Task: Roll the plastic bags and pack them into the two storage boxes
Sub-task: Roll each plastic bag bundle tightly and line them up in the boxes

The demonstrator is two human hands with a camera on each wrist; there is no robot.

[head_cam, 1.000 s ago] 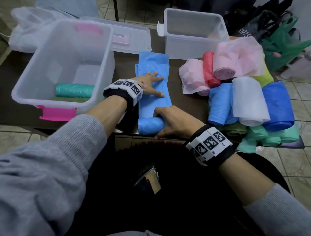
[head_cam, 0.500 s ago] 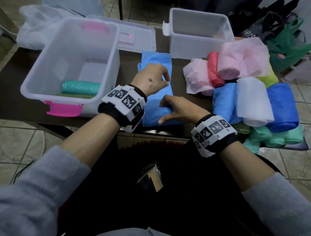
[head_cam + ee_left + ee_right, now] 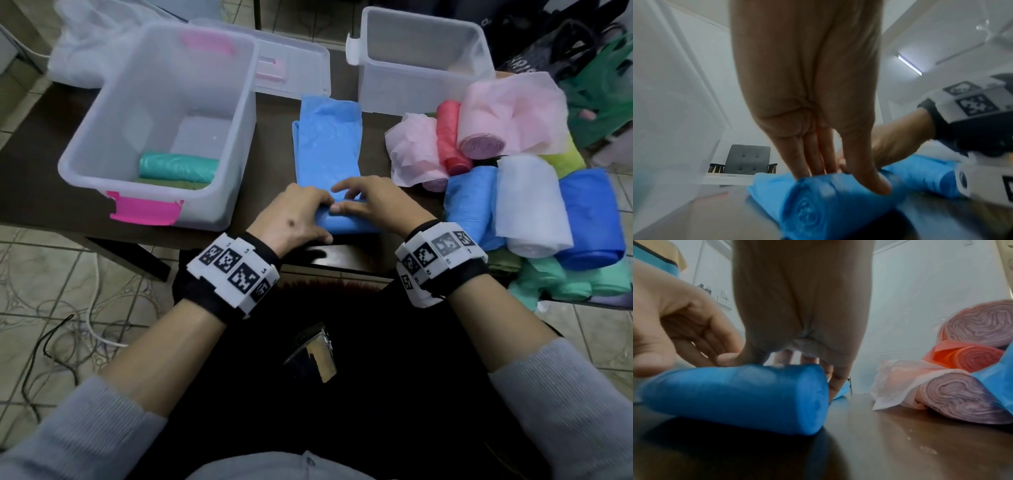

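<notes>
A light blue plastic bag (image 3: 329,147) lies flat on the dark table (image 3: 44,192), its near end wound into a roll (image 3: 352,226) by the front edge. My left hand (image 3: 298,212) grips the roll's left end (image 3: 818,207), fingers over the top and thumb on the near side. My right hand (image 3: 370,202) curls over the roll's right end (image 3: 748,395). The left storage box (image 3: 245,144) with pink latches holds a teal roll (image 3: 178,166). The right storage box (image 3: 421,85) stands at the back; its floor is not visible.
A heap of rolled bags (image 3: 531,202) in pink, red, blue, white and green fills the table's right side, close to my right wrist. A clear lid (image 3: 294,65) lies behind the left box. White bags (image 3: 78,51) sit at the back left.
My left hand left the flat part of the blue bag, lifted, and came back onto the roll beside my right hand. The roll sits slightly farther up the bag.
</notes>
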